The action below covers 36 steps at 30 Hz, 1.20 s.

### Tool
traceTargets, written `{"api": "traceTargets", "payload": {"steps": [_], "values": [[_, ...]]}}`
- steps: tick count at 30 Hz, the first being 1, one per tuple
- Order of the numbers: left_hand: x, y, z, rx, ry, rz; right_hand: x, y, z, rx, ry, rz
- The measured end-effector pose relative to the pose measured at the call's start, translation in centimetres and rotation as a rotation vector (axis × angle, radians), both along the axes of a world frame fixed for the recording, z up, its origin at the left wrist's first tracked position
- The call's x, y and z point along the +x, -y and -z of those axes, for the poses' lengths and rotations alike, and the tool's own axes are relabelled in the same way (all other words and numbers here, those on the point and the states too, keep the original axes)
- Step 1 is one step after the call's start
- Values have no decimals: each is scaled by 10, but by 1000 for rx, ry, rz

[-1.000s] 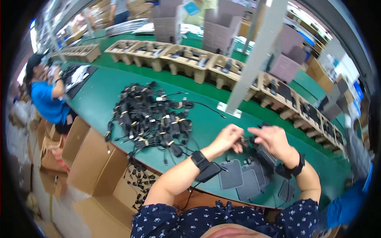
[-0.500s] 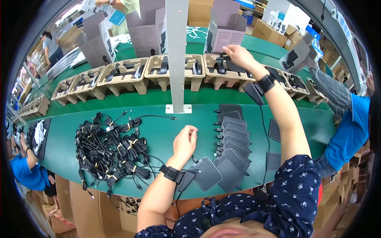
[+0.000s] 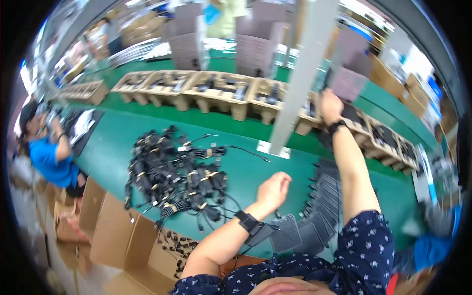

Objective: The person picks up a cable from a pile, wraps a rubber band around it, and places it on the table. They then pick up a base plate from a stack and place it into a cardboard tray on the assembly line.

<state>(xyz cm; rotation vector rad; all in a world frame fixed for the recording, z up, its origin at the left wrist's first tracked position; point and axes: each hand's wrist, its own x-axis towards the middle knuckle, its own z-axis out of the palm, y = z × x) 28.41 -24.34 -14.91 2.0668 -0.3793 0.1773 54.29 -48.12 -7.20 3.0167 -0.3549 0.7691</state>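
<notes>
My left hand (image 3: 274,191) is loosely closed above the green table, with nothing visible in it. Close by lie a pile of bundled black cables (image 3: 172,177) tied with tan bands, and a dark flat mesh-faced pad (image 3: 285,234). My right arm stretches forward past a fanned row of similar black pads (image 3: 322,196). At its end, my right hand (image 3: 331,105) is curled over a molded cardboard tray (image 3: 309,123), just right of the metal post. Blur hides its fingertips and whatever they hold. Both wrists wear black bands with small devices.
A grey metal post (image 3: 306,73) rises from the table's far side. More molded trays (image 3: 219,93) with black parts line the raised ledge, with open printed boxes (image 3: 255,46) behind. A co-worker in blue (image 3: 49,152) sits at the left. A cardboard carton (image 3: 115,231) stands below the front edge.
The view has swung right, so the table and trays appear shifted and tilted. My right hand, earlier at a black coiled item over a tray, now sits lower beside the post. My left hand stays closed.
</notes>
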Motion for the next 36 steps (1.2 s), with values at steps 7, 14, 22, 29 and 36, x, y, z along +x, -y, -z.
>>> {"api": "traceTargets", "payload": {"steps": [7,14,22,29,36], "values": [[-10,-8,0,7,6,-12,-3,0,2,435,-187,-244],[-6,-4,-1,-7,31,19,-16,29,12,386,71,-310],[-4,-5,4,-6,42,26,-49,14,-1,-216,51,-286],[-5,-8,6,37,57,43,-42,36,9,44,-48,-298],[3,-6,7,-38,85,54,-100,40,-9,-316,233,-317]]}}
